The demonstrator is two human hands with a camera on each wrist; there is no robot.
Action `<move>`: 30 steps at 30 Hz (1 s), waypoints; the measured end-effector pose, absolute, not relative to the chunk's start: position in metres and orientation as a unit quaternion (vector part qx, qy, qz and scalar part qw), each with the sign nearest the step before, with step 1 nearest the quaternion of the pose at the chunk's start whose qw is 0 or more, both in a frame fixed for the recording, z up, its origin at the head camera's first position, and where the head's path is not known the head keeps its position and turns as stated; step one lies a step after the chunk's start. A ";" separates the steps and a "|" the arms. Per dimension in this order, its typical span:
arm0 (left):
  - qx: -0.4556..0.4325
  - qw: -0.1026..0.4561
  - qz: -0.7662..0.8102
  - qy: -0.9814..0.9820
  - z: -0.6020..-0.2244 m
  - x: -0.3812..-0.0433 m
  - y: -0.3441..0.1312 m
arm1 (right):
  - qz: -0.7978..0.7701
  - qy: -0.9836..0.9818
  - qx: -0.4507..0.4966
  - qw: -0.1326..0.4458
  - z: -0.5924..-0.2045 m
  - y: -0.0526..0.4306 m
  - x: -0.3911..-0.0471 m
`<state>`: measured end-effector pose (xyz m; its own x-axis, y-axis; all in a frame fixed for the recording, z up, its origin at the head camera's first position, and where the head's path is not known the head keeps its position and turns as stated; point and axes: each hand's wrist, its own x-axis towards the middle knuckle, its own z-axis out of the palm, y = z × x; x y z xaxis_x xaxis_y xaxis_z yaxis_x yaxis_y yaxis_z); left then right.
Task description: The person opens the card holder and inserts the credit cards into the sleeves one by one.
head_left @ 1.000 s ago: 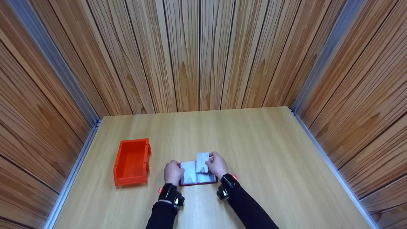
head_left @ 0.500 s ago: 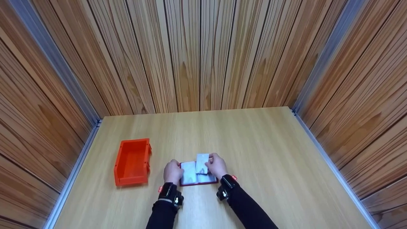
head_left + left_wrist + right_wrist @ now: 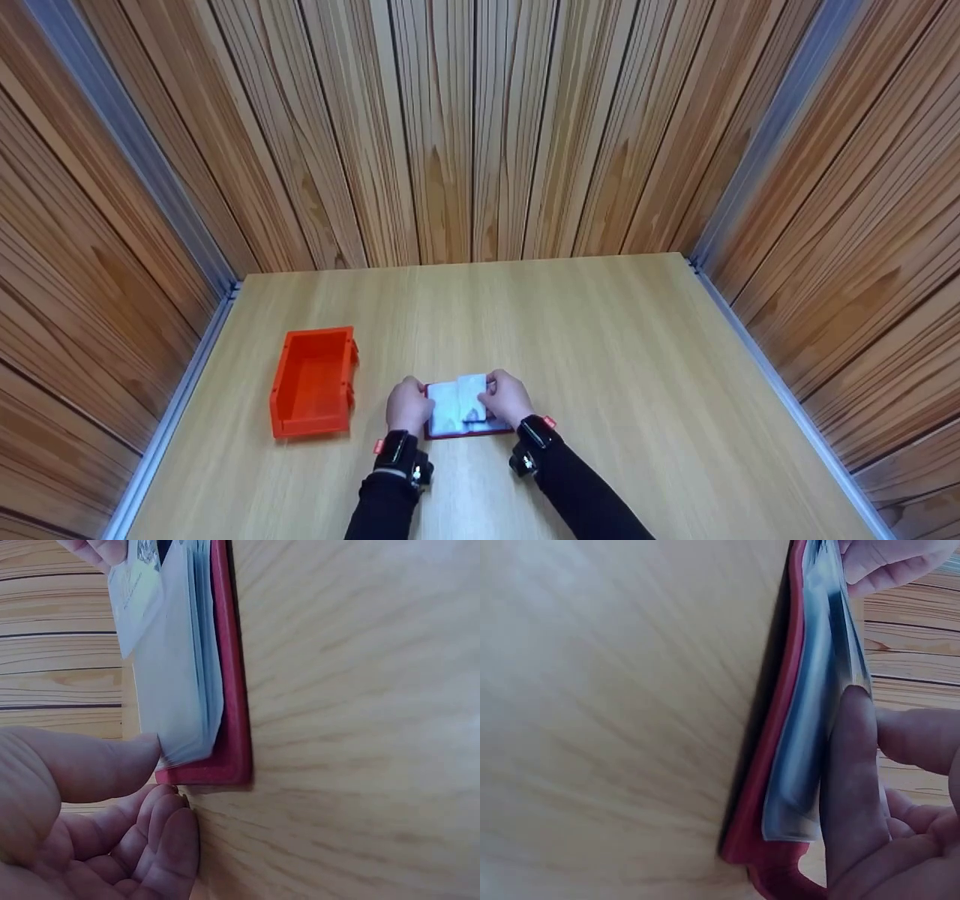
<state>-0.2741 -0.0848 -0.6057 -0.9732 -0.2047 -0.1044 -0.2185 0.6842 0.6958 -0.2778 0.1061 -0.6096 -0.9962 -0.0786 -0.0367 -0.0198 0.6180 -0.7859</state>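
Note:
A red card holder (image 3: 444,420) lies spread open, its clear sleeves (image 3: 176,667) stacked inside the red cover (image 3: 234,712). At its left edge my left hand (image 3: 409,406) holds it, the thumb (image 3: 112,765) on the sleeve corner and the other fingers curled beside the cover's edge. My right hand (image 3: 509,398) pinches a pale card (image 3: 472,397) between thumb and finger. That card overlaps the middle of the holder in the head view; its lower end lies close over the sleeves in the left wrist view. Some right-hand fingers are hidden behind the card.
To the left on the wooden table (image 3: 600,337) stands an orange-red bin (image 3: 311,382) with nothing visible inside. Wood-panelled walls (image 3: 442,135) with metal corner posts (image 3: 772,127) enclose the table at the back and both sides.
My right hand has brought the pale card slightly left and nearer to me, over the holder's middle. The left hand has stayed almost still at the holder's left edge.

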 end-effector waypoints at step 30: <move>-0.094 -0.013 0.365 0.926 -0.606 -0.272 -0.087 | -0.340 0.937 -0.075 0.013 -0.605 0.079 -0.268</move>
